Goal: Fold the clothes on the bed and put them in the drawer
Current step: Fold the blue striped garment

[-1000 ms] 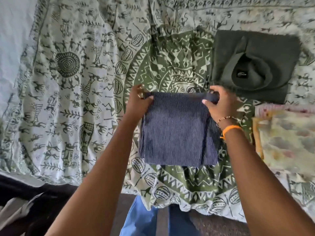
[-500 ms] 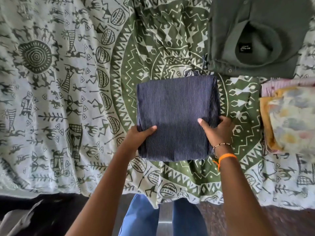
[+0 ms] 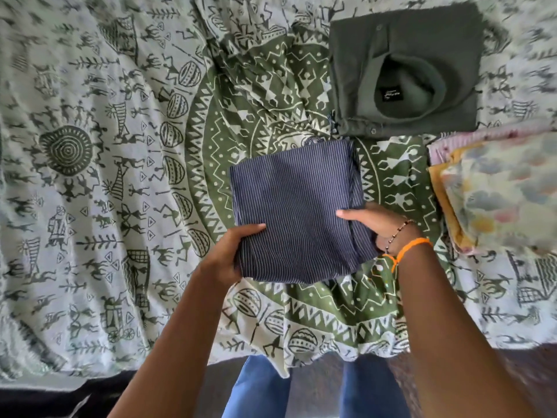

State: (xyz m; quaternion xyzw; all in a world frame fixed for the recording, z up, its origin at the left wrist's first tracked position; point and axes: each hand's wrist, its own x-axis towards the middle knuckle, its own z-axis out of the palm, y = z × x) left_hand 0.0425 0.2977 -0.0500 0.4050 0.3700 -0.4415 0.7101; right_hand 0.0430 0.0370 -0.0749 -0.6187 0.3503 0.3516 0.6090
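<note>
1. The folded striped navy garment (image 3: 294, 212) lies on the bed sheet (image 3: 90, 176) near the bed's front edge, its near edge lifted slightly between both hands.
2. The left hand (image 3: 229, 254) grips the near-left corner, thumb on top and fingers curled underneath; the right hand (image 3: 376, 224) grips the near-right edge the same way.
3. The step looks like lifting the finished fold to carry it off. Slide the fingers further under so the layers stay stacked, and keep both thumbs pressing down evenly.
4. Lift level; a tilt would likely let the loose right-hand layers slip open.
5. The folded grey shirt (image 3: 404, 73) lies just beyond, and the floral stack (image 3: 497, 191) sits to the right, apart from the garment. Stacking on one of them is an option.
6. No drawer is in view.
</note>
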